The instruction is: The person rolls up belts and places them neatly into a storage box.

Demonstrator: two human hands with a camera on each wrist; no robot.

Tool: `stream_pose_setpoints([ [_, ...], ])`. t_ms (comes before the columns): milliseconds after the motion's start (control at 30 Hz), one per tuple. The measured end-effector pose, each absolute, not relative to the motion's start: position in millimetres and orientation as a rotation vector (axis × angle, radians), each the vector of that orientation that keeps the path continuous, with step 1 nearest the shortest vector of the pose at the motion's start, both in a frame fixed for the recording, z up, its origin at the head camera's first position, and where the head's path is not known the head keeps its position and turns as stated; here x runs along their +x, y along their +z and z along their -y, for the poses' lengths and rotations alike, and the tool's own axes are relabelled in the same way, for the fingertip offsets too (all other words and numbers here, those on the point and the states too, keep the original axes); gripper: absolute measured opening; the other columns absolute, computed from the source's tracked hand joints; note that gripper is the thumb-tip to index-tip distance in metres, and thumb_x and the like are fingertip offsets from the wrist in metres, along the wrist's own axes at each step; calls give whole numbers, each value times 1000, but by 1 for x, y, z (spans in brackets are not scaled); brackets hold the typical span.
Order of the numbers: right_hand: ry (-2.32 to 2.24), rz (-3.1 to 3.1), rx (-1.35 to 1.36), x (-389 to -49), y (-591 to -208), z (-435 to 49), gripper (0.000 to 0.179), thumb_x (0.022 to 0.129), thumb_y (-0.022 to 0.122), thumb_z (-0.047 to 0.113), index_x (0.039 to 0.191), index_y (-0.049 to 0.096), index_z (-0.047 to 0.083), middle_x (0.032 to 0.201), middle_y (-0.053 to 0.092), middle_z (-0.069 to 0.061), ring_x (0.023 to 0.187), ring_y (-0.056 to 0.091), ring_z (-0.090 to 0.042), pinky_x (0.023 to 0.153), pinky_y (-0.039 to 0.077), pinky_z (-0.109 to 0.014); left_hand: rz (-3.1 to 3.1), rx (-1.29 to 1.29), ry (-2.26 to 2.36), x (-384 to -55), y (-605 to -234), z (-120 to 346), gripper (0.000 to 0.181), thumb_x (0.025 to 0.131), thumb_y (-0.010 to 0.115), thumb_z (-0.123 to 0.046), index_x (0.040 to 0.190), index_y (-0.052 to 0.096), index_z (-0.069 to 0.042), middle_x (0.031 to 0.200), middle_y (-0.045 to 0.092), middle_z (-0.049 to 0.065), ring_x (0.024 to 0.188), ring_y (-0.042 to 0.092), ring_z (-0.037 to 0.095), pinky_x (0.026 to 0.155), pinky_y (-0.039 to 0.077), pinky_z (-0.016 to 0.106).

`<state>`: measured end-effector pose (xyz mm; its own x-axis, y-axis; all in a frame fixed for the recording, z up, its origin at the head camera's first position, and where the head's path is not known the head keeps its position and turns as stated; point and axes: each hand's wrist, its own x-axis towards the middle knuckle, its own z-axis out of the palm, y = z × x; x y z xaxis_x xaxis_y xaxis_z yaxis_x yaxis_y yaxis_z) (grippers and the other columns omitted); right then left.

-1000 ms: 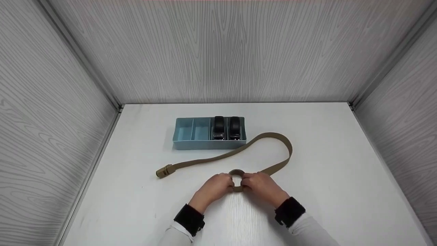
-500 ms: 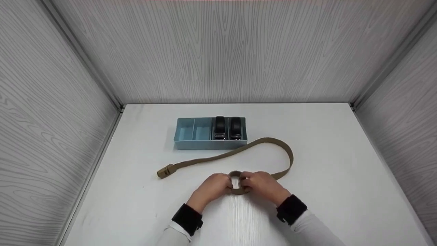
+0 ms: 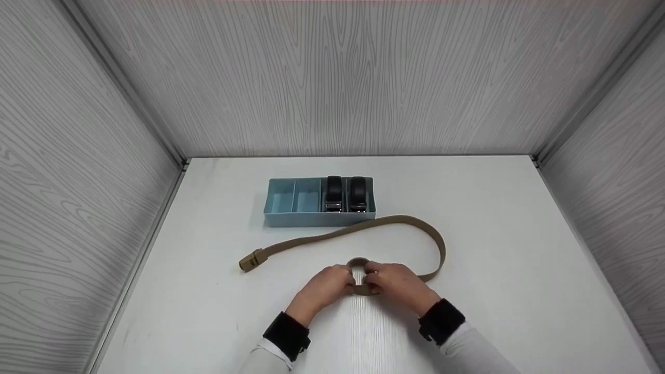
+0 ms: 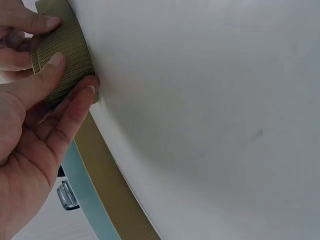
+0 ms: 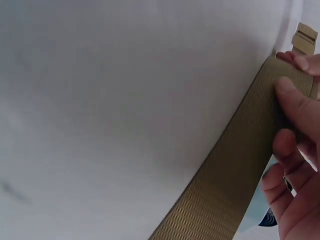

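A tan webbing belt (image 3: 395, 220) lies on the white table, standing partly on its edge in a wide curve that bends round at the right. Its buckle (image 3: 251, 261) is at the left end. The other end is coiled into an open round loop between both hands. My left hand (image 3: 327, 284) pinches the coil's left side; in the left wrist view its thumb presses the ribbed webbing (image 4: 70, 55) against the fingers. My right hand (image 3: 400, 283) pinches the right side, and in the right wrist view the flat strap (image 5: 225, 155) runs away from its thumb.
A blue tray (image 3: 319, 220) with compartments stands behind the belt, the strap passing close to its front right corner. Two black rolled things (image 3: 334, 189) with shiny metal ends fill its right compartments. Grey wood-grain panels (image 3: 332, 78) wall the table at the back and sides.
The belt's curve at the right has drawn nearer to the hands, and its far bend has dropped lower. The hands have shifted only slightly around the coil; the buckle stays almost in place.
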<state>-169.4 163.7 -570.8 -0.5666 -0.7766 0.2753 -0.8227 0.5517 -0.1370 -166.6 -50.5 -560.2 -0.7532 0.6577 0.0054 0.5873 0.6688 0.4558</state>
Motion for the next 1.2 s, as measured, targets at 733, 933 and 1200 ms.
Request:
stream_pose_setpoints([
  [733, 234, 2645, 1290, -171, -573, -172, 7, 87, 69, 9, 89, 69, 16, 103, 63, 3, 77, 56, -15, 63, 47, -26, -2683, 1105, 581, -174, -559, 49, 12, 84, 73, -7, 72, 72, -10, 72, 59, -6, 66, 50, 8, 63, 43, 25],
  [933, 210, 2561, 1277, -166, -573, -166, 10, 83, 74, 16, 75, 67, 19, 80, 56, 4, 58, 50, -12, 50, 40, -26, -2752, 1133, 524, -167, -556, 44, 12, 87, 71, -11, 76, 71, -11, 73, 60, -4, 66, 54, 10, 62, 46, 28],
  [1200, 370, 2584, 1309, -168, -572, -169, 9, 81, 75, 9, 80, 71, 17, 88, 63, 5, 65, 55, -9, 56, 45, -25, -2698, 1046, 641, -167, -559, 47, 14, 84, 74, -12, 70, 71, -11, 68, 53, -9, 63, 46, 6, 60, 42, 24],
])
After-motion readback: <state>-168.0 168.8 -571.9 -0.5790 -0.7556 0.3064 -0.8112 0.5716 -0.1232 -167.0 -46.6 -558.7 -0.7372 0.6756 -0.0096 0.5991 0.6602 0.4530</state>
